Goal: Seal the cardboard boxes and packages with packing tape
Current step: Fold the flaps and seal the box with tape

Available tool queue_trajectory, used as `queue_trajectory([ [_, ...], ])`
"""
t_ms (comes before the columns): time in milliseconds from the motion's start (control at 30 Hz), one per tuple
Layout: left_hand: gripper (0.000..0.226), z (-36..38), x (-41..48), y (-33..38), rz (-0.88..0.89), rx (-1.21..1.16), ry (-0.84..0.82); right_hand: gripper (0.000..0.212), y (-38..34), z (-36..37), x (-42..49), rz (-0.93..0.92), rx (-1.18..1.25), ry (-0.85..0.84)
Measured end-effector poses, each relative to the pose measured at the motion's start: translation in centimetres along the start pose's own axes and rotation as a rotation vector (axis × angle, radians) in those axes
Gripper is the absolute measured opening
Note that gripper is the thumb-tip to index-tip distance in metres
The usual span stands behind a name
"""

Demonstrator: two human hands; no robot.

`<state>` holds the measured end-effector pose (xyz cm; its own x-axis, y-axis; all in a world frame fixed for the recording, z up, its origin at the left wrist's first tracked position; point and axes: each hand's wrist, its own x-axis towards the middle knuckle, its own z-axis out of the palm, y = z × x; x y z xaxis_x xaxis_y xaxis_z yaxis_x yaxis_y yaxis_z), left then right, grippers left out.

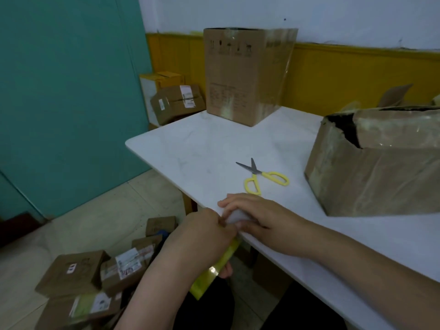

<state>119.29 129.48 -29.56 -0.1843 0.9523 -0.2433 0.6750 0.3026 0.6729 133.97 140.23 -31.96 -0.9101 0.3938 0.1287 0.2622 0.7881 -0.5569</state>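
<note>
Left hand (pixel 209 228): lower centre of the frame, at the near edge of the table; fingers curled and pinched on the upper end of the tape, fingertips meeting those of the other hand.
Right hand (pixel 256 216): just right of the left hand, palm down on the table edge; fingers pressed together over a small pale patch on the tabletop. What lies under them cannot be told.
Yellowish translucent packing tape (pixel 217 265): a strip running down and to the left from the table edge, below the left hand; whether a roll hangs at its lower end cannot be told.
White marble-patterned table (pixel 214 144): fills the centre and right of the frame.
Yellow-handled scissors (pixel 262 176): lying flat on the table just above the hands, blades spread and pointing to the upper left.
Tall upright brown cardboard box (pixel 245 75): top centre, on the far corner of the table, glossy tape on its edges.
Crumpled brown cardboard box (pixel 376 160): right of the frame, on the table, top corner torn open, surface covered with clear tape.
Small labelled cardboard parcels (pixel 95 277): heaped on the tiled floor, lower left.
Further cardboard boxes (pixel 176 101): stacked by the teal wall, left of the tall box.
</note>
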Motion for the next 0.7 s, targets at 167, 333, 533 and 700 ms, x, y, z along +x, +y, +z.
queue_trajectory([
  [167,0.036,-0.5,-0.3,1.4,-0.023,0.186,0.08,0.005,0.0,-0.3,0.5,0.011,0.116,0.071],
  [333,0.032,-3.9,-1.0,4.1,-0.014,0.057,0.153,0.009,-3.0,-3.8,0.7,0.035,0.162,0.239],
  [533,0.084,-9.1,-1.2,9.5,0.399,0.052,0.156,0.019,-7.3,-14.3,-1.2,0.236,-0.074,0.516],
  [700,0.071,-9.9,-0.4,15.3,0.752,0.173,0.298,0.011,-9.0,-24.3,-6.0,0.423,-0.1,0.553],
])
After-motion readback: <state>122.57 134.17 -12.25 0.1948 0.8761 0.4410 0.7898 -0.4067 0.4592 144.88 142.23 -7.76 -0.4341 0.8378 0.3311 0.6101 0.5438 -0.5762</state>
